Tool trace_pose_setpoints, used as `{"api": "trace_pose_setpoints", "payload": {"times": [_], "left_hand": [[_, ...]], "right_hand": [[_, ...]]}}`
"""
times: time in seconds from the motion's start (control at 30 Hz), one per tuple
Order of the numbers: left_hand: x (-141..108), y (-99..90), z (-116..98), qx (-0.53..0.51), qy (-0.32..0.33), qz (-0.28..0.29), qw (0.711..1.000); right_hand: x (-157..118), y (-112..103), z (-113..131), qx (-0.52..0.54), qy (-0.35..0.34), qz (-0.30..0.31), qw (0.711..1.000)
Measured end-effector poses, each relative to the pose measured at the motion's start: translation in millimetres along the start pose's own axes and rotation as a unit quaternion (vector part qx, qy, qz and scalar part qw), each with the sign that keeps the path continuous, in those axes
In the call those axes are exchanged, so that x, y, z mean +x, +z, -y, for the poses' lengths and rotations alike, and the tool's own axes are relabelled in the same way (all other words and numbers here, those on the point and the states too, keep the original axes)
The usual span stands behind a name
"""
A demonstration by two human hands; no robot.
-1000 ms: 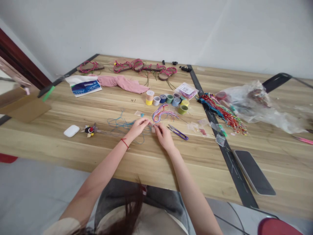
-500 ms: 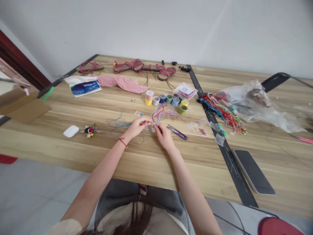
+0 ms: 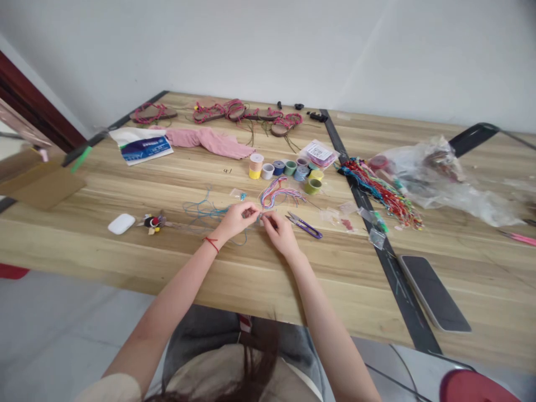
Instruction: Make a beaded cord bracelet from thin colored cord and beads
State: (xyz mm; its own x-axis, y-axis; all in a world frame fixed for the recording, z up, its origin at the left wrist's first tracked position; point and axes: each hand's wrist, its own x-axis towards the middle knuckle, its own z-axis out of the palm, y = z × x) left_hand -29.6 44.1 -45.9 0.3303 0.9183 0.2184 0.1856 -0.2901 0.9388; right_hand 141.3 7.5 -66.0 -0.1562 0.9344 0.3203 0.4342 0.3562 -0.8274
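My left hand (image 3: 239,219), a red cord round its wrist, is closed in a pinch at the near end of a bundle of pink, white and purple threads (image 3: 276,193). Fingertips of my right hand (image 3: 278,230) pinch at the same spot, almost touching the left ones; what lies between them is too small to make out. Light blue cords (image 3: 205,209) spread over the table left of and under my left hand. Purple-handled snips (image 3: 305,225) lie just right of my right hand. A small bag of blue beads (image 3: 238,194) sits beyond my left hand.
Thread spools (image 3: 290,168) stand behind the bundle. Sandals with pink cords (image 3: 209,113) line the back, near a pink cloth (image 3: 207,140). On the right are colourful cords (image 3: 381,192), plastic bags (image 3: 439,173) and a phone (image 3: 435,292). A white case (image 3: 121,224) lies left.
My left hand has turned slightly, its fingers now more curled and bunched near the right fingertips. My right hand has barely moved.
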Motion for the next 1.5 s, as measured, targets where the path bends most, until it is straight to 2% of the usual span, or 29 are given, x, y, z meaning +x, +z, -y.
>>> {"api": "trace_pose_setpoints", "payload": {"times": [0.27,0.47,0.67,0.77,0.97,1.1,1.37,1.5], "left_hand": [[-2.0,1.2,-4.2,0.123,0.056,-0.073,0.988],[-0.3,-2.0,-2.7,0.130,0.031,-0.093,0.987],[-0.3,-1.0,4.1,0.118,0.037,-0.108,0.986],[0.7,-2.1,5.1,0.120,0.029,-0.086,0.989],[2.1,-0.5,13.4,0.120,0.024,0.027,0.992],[0.5,4.1,15.3,0.073,0.006,0.063,0.995],[-3.7,3.4,1.4,0.073,0.049,0.087,0.992],[-2.6,4.8,6.1,0.046,0.024,0.088,0.995]], "right_hand": [[0.3,-0.1,3.2,-0.011,0.007,-0.016,1.000],[0.2,-0.1,4.7,0.011,0.019,-0.011,1.000],[0.7,1.1,-0.1,0.047,0.032,-0.017,0.998],[2.3,0.9,0.9,0.102,0.052,-0.022,0.993],[6.7,-2.6,8.4,0.273,0.113,0.033,0.955],[7.4,-5.5,10.8,0.288,0.114,0.039,0.950],[7.5,-5.1,8.4,0.292,0.127,0.059,0.946],[7.9,-4.9,8.3,0.289,0.124,0.058,0.947]]}}
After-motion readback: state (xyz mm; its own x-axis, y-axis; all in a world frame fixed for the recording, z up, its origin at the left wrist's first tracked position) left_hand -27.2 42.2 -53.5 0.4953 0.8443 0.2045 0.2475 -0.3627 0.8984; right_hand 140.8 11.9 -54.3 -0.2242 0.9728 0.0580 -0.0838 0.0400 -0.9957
